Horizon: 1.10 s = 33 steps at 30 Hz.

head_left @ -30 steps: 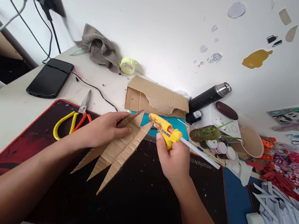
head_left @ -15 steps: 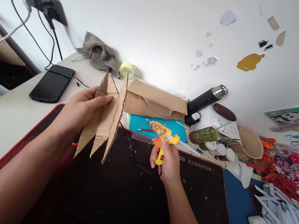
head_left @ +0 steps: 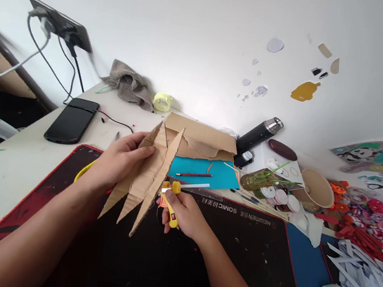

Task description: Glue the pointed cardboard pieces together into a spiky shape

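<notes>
Glue gun moved left, tip now hidden behind folded cardboard. Right hand grips gun; left hand pinches cardboard up, maybe so tip reaches back.

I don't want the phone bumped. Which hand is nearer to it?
Left. The left hand, holding the cardboard, is to the right of the phone; the right hand, holding the yellow glue gun, is farther right, past the cardboard.

The pale tabletop has a black phone, a crumpled gray towel and a yellow roll of tape on it. A big dark mat with a red edge lies there too, with brown cardboard farther back.
</notes>
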Available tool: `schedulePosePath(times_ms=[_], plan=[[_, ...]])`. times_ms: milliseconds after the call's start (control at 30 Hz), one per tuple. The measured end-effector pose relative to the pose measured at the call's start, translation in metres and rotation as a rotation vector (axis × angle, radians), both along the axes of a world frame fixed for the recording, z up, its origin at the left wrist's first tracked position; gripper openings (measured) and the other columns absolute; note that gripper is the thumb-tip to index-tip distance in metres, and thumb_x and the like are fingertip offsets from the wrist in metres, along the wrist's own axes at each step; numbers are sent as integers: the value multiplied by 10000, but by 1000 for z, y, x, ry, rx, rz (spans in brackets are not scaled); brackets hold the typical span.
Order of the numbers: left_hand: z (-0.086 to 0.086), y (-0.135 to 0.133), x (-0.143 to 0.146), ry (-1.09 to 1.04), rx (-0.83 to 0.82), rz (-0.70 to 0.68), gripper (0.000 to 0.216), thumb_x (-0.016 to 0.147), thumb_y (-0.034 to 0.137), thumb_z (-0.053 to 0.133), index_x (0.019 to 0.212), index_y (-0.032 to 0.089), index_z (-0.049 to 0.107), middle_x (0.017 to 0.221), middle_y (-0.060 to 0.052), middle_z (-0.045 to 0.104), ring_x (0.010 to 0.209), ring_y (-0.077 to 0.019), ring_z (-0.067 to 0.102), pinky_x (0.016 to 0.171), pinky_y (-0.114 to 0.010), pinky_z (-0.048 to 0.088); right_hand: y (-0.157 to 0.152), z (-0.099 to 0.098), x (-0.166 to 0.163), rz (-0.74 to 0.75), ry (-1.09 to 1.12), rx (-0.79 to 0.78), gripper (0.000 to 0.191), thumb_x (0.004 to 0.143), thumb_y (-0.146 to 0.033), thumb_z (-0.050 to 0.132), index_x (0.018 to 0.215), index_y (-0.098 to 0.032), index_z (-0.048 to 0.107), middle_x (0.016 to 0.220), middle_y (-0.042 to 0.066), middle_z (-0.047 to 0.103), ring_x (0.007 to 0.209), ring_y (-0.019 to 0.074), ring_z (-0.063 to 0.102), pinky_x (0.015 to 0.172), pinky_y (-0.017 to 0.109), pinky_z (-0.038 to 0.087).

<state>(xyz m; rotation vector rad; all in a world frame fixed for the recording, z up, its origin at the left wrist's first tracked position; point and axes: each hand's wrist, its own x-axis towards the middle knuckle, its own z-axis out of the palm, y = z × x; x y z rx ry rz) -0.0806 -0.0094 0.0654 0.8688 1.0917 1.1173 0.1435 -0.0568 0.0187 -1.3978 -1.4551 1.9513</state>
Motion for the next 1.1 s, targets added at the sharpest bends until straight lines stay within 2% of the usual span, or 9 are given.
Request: schedulePosePath(times_ms=[67,133,233,333,467,633,833,933,1100], plan=[[0,-1,3,22,11,-38,506,803,434,822,1256,232,720,1082,-48,796,928,-284,745,775,-359,603,2,4,0,38,-158,98,689,977,-834,429,819,-195,633,651,19,675,505,163,647,537,268,440],[-1,-2,6,51,27,-61,540,795,456,826,1266,222,701,1102,-55,786,985,-289,731,818,-362,593,4,10,2,111,-359,293,705,1026,-774,399,680,-198,613,640,42,677,563,172,645,603,286,431],[-3,-2,7,105,45,-75,587,821,494,803,1318,228,637,1014,-33,761,910,-247,708,775,-335,567,6,18,11,130,-586,528,564,1036,-693,491,818,-208,680,762,67,749,687,225,680,624,303,378],[-7,-2,7,183,63,-71,538,858,494,763,1298,242,583,888,7,710,764,-193,651,655,-281,499,2,20,23,53,-634,567,427,1018,-618,580,952,-224,730,836,60,779,771,243,712,657,306,396],[-10,-3,9,221,58,-96,420,878,470,727,1177,253,527,843,29,681,671,-156,592,585,-250,434,-5,18,37,-243,-486,606,404,1024,-568,560,879,-221,708,717,30,699,670,198,652,623,295,434],[-10,-8,22,168,18,-200,397,881,463,707,1132,256,480,781,50,628,613,-142,563,559,-241,413,4,22,32,-449,-153,568,407,992,-611,603,1047,-221,707,729,5,603,629,166,542,579,290,424],[-10,-17,38,169,4,-266,354,873,396,687,1116,253,473,713,82,567,538,-109,459,501,-218,342,21,23,10,-540,88,392,451,919,-686,659,981,-239,654,783,11,599,611,160,521,535,295,435],[-13,-18,41,255,21,-238,309,870,367,666,1094,254,485,666,96,525,508,-108,414,472,-218,297,22,23,5,-541,98,392,424,916,-661,675,948,-239,650,804,19,609,656,170,548,544,292,446],[-15,-19,41,322,61,-228,254,909,347,622,1107,246,500,705,75,580,563,-119,449,511,-224,356,20,26,1,-527,107,430,416,945,-644,647,1013,-237,697,820,17,607,675,167,542,575,295,455]])
